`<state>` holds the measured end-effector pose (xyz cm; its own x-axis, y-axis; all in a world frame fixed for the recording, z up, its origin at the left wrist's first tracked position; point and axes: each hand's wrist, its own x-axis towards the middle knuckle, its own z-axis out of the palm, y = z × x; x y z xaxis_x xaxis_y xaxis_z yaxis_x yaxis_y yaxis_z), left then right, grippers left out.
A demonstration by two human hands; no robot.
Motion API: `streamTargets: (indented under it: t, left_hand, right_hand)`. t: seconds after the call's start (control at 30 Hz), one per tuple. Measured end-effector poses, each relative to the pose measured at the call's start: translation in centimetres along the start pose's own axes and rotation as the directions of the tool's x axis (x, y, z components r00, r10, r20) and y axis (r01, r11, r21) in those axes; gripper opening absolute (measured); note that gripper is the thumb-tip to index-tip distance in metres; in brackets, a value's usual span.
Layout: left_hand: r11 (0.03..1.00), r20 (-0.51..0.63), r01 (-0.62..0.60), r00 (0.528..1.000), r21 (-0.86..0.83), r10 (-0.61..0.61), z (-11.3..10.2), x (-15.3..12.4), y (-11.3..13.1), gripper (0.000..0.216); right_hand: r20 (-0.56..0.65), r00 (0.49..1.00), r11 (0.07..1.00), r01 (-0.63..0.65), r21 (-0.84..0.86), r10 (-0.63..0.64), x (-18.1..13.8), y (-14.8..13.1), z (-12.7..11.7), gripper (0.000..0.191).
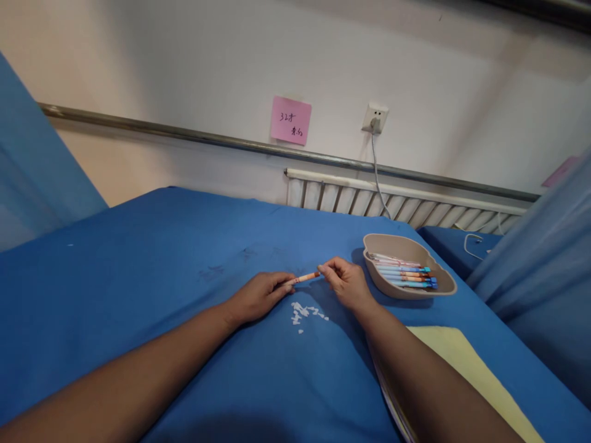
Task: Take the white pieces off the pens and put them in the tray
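My left hand [259,296] and my right hand [345,282] meet over a blue cloth-covered table [138,289], both pinching one thin orange pen [305,278]. The left fingers grip its left end, the right fingertips its right end. Just below the pen lies a small scatter of white bits [302,312] on the cloth. To the right of my right hand sits a beige tray [443,289] holding several pens [406,274] in orange and blue.
A yellow sheet [471,369] lies under my right forearm at the table's near right. Behind the table are a white radiator [397,206], a wall socket with a cable [375,118], a pink note [290,120] and a metal rail. Blue curtains hang left and right.
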<state>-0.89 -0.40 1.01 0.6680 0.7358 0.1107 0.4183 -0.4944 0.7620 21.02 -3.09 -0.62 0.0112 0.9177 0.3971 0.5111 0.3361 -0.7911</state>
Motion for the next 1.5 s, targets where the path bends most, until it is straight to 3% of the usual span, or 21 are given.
streamTargets:
  t: [0.13, 0.33, 0.63, 0.83, 1.2, 1.33, 1.5]
  left_hand:
    - [1.000, 0.010, -0.007, 1.000, -0.004, 0.007, 0.1, 0.0, 0.2, 0.029]
    - [0.999, -0.019, 0.014, 1.000, -0.034, -0.015, 0.2, 0.0, -0.3, 0.032]
    - [0.998, -0.020, 0.028, 0.999, -0.053, -0.029, 0.2, 0.1, -0.7, 0.032]
    - [0.998, -0.002, 0.009, 1.000, -0.055, -0.009, 0.1, 0.0, -0.4, 0.029]
    - [0.997, 0.002, -0.015, 1.000, 0.078, 0.015, 0.3, -0.2, 0.3, 0.030]
    - [0.993, 0.001, -0.008, 1.000, 0.116, 0.008, 0.3, -0.2, 0.4, 0.031]
    - [0.994, 0.035, -0.004, 0.999, 0.107, 0.001, 0.4, -0.1, 0.2, 0.031]
  right_hand:
    - [0.022, 1.000, 1.000, 0.018, -0.008, -0.017, -0.2, -0.4, -0.2, 0.037]
    - [-0.071, 0.997, 0.993, 0.002, 0.114, 0.006, -0.1, 0.4, -0.2, 0.032]
    - [-0.036, 0.999, 0.979, -0.011, 0.204, 0.019, 0.3, 0.8, 0.1, 0.021]
    - [-0.041, 0.999, 0.994, -0.010, 0.112, 0.015, 0.2, 0.3, -0.2, 0.029]
    - [-0.078, 0.989, 0.982, 0.114, -0.150, -0.126, 0.1, 0.1, -0.6, 0.044]
    - [-0.077, 0.990, 0.982, 0.106, -0.156, -0.119, 0.0, 0.2, -0.5, 0.051]
    - [-0.069, 0.997, 1.000, -0.025, -0.016, 0.023, 0.0, 0.6, -0.4, 0.064]
